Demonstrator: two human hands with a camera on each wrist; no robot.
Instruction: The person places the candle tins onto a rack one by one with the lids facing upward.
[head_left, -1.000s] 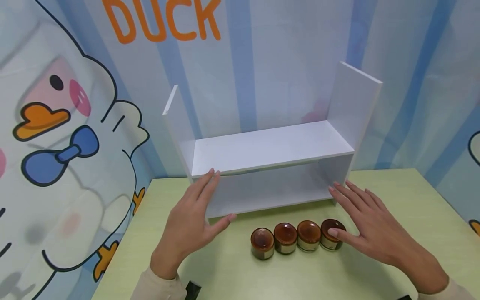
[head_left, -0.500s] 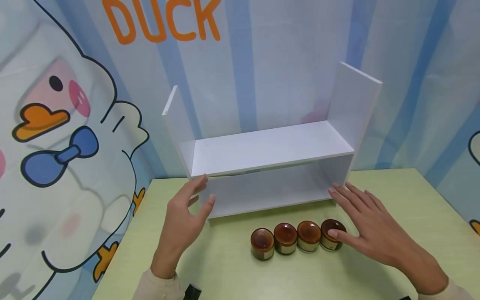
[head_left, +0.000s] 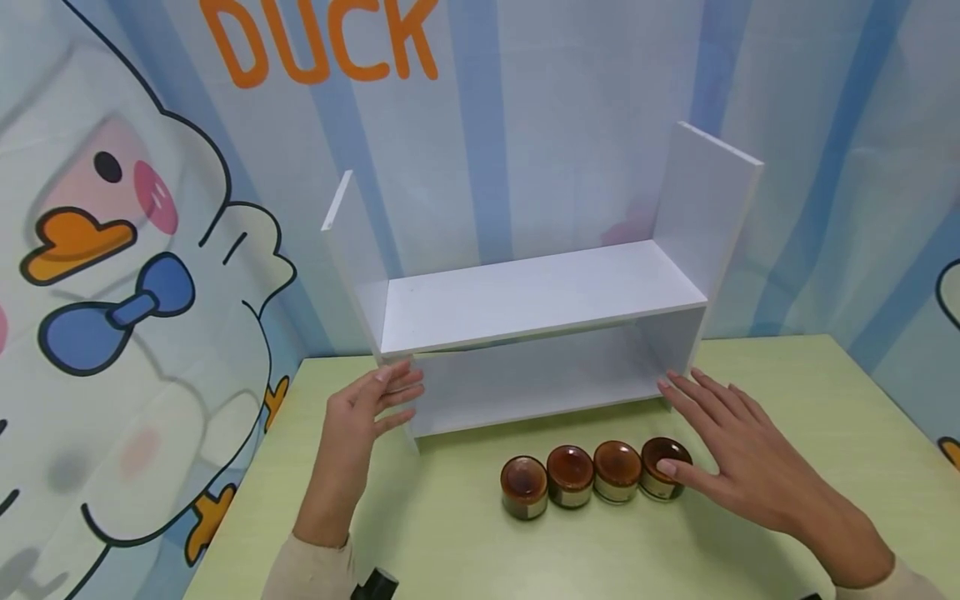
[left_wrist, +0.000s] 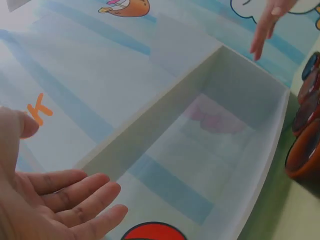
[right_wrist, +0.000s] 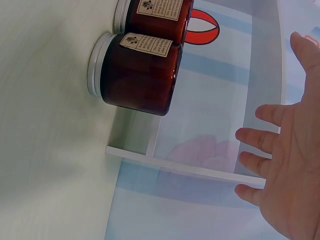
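Four brown jars stand between left fingers and right fingers

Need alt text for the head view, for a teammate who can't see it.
A person's left hand and right hand, both empty, are near opposite ends of a white two-tier shelf on a pale green table. Four amber glass jars stand in a row in front of the shelf; a cartoon duck backdrop is behind.

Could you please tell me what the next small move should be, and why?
Perhaps bring the right hand to the rightmost jar and grip it: that hand is open, holds nothing, and this jar, in front of the white shelf, is the nearest one.
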